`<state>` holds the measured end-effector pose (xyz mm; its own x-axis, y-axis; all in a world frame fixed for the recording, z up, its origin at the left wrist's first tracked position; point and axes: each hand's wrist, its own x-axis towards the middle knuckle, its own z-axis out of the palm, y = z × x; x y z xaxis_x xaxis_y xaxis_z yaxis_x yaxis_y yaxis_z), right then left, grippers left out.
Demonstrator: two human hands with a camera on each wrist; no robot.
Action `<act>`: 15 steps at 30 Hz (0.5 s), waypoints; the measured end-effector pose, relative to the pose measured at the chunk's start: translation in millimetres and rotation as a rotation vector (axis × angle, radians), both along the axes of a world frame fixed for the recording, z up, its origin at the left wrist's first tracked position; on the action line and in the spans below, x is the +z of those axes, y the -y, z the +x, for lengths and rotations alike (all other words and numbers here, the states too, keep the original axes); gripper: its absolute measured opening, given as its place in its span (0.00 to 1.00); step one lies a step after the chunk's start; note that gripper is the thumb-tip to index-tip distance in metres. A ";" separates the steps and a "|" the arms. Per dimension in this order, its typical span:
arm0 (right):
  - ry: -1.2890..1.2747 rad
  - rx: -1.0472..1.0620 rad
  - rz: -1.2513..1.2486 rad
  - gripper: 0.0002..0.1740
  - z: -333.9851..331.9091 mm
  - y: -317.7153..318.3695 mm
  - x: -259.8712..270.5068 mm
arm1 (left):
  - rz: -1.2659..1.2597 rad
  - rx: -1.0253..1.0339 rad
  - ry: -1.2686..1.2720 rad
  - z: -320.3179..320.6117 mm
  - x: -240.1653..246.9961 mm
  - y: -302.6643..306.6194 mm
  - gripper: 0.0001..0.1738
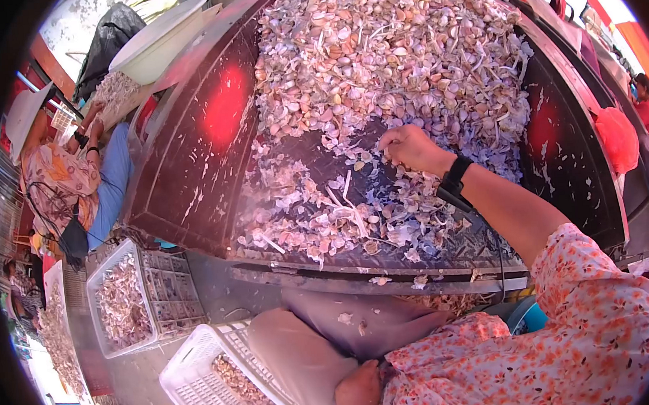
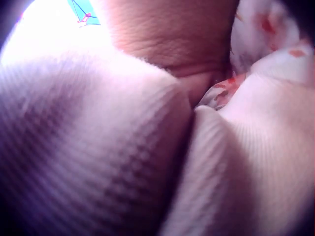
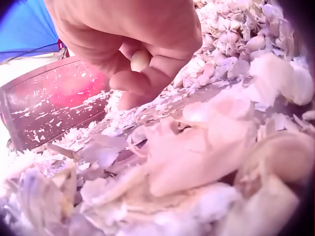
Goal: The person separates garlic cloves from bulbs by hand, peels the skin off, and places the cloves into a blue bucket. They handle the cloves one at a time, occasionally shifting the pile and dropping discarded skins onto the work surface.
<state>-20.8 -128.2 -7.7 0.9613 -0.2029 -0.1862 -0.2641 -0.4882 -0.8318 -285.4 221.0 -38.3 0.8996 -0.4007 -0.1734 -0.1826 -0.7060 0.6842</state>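
My right hand (image 1: 413, 149) is over the thin layer of garlic skins (image 1: 318, 222) in the tray, just short of the big heap of garlic cloves (image 1: 389, 44). In the right wrist view, its curled fingers hold a pale garlic clove (image 3: 141, 60), with thumb and fingertips close together. Loose papery skins (image 3: 197, 152) fill the foreground there. My left hand (image 1: 358, 392) rests low at my lap, against the grey trousers (image 1: 305, 354). Ribbed cloth (image 2: 98, 128) covers most of the left wrist view, and the left fingers are hidden.
Dark tray walls (image 1: 186, 167) rise on both sides of the heap. White plastic crates (image 1: 193, 373) holding garlic bits stand at the lower left. Another person (image 1: 59, 172) in a white hat sits at the left, near a large pale basin (image 1: 155, 45). A red bag (image 1: 616, 139) hangs at the right.
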 end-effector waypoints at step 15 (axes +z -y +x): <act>0.342 0.546 -0.564 0.07 22.0 -29.2 -25.6 | 0.057 -0.004 0.013 14.1 -3.7 3.1 0.11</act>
